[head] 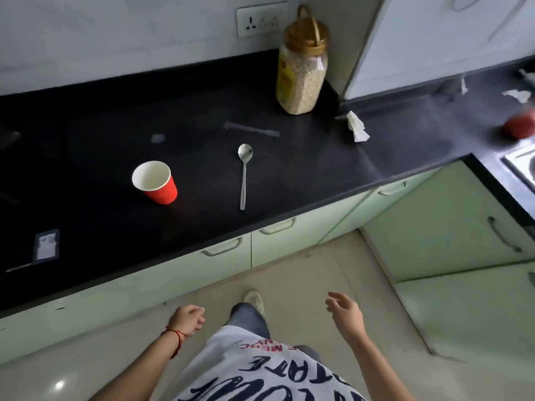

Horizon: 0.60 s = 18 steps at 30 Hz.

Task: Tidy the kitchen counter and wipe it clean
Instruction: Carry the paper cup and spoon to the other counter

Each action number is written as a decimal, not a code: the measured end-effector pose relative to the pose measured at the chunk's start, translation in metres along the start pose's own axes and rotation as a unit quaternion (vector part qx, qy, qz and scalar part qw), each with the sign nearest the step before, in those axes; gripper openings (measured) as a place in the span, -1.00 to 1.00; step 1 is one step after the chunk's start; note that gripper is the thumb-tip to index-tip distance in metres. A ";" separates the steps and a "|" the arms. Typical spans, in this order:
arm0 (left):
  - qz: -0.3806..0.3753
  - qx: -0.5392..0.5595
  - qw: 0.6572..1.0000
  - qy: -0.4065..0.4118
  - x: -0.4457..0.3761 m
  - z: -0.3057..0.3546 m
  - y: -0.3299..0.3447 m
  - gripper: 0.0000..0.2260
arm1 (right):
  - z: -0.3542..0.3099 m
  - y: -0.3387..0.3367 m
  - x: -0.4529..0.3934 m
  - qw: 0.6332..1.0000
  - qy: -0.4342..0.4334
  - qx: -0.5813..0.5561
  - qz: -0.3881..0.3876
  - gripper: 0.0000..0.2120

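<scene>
Across the upper half of the frame runs a black counter. Left of centre on it stands a red cup, upright and open-mouthed. Just right of it, apart, lies a spoon, bowl pointing up-frame. At upper centre, in the corner against the wall, stands a jar with a gold lid, filled with pale grain. Right of the jar lies a crumpled tissue. A small packet lies at the left edge, near the counter's front. At far right sit a blurred red object and white scraps. Low in the frame, over the floor, the left hand is loosely curled, grasping nothing; the right hand has fingers spread, empty.
</scene>
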<state>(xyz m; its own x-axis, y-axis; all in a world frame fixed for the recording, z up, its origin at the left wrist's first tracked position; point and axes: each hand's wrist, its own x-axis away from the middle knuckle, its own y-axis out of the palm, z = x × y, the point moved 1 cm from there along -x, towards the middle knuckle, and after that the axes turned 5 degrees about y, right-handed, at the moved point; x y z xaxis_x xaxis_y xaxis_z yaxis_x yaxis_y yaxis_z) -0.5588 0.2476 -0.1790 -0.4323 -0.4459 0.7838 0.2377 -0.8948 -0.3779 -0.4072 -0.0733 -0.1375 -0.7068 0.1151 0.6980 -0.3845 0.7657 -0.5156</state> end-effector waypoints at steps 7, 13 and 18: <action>0.038 0.065 0.997 -0.023 -0.011 0.044 -0.005 -0.88 | -0.146 -0.006 -0.004 0.985 -0.173 -0.023 -0.011 -0.81; 0.075 0.142 0.986 -0.045 -0.006 0.057 -0.005 -0.78 | -0.273 0.015 -0.007 0.936 -0.346 0.026 -0.064 -0.86; 0.119 0.210 0.967 -0.077 0.010 0.057 -0.001 -0.75 | -0.360 0.047 -0.031 0.891 -0.433 0.115 -0.072 -0.84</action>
<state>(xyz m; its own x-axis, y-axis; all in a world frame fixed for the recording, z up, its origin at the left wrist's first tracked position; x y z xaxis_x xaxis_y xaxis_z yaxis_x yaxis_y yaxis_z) -0.5134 0.2455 -0.1427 -0.1941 -0.6004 0.7758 0.6607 -0.6646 -0.3489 -0.1897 0.1870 -0.0048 -0.7946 -0.5826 0.1707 -0.5499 0.5714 -0.6092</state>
